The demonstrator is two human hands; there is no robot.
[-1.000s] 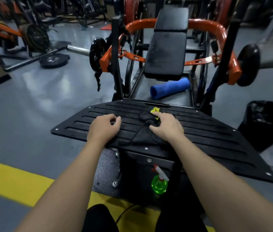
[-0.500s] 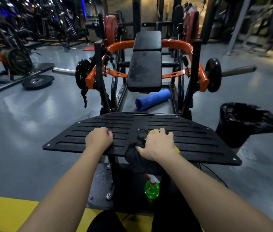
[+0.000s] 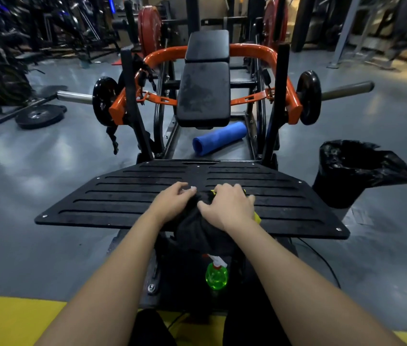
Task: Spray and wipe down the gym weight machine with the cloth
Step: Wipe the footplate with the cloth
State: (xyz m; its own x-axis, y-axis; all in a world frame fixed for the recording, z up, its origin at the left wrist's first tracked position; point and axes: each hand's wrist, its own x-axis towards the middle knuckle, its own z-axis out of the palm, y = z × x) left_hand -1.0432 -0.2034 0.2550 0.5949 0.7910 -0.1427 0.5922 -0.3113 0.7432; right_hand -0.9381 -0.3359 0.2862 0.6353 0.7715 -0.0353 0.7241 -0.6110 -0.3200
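One bunched black fabric cloth (image 3: 197, 232) is clenched in the right hand (image 3: 227, 211) grip, the left hand (image 3: 173, 202) grip at 9 o'clock cannot be told, and one green plastic spray bottle (image 3: 216, 275) stands at 6 o'clock.

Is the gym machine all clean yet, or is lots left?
Not yet. The spray bottle is set down under the footplate, so spraying there may be done. The right hand holds the cloth on the footplate, left hand beside it. The smudgy back pad and orange frame look left to wipe.

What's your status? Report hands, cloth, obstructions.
Hands: right hand grips the cloth; left hand beside it, fingers curled, hold unclear. Cloth bunched at near edge of footplate. Below it the spray bottle; nothing blocking.
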